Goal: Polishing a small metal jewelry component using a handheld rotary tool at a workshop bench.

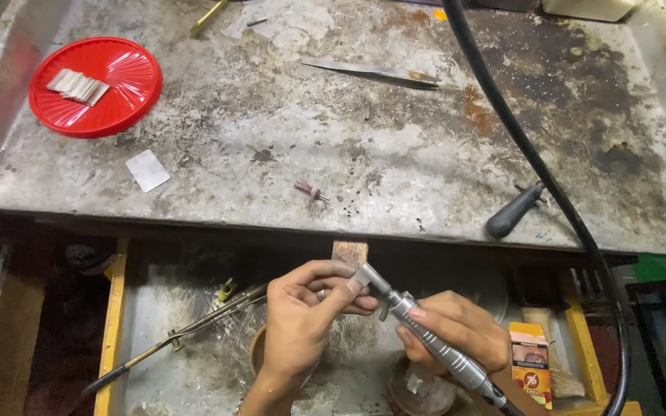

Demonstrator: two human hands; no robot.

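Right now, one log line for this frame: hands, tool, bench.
left hand: pinches small metal piece | right hand: grips rotary handpiece, tip at piece | bench: red plate of metal strips, tweezers

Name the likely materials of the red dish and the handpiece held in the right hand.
Red dish: probably plastic; glossy, uniformly red, moulded radial ribs. Handpiece in the right hand: seemingly metal; grey, shiny, knurled barrel.

A stained, scuffed metal bench top (364, 146) is filling the upper view, its raised edges catching dull light. Below it, a yellow-framed wooden drawer (113, 323) is standing open in shadow.
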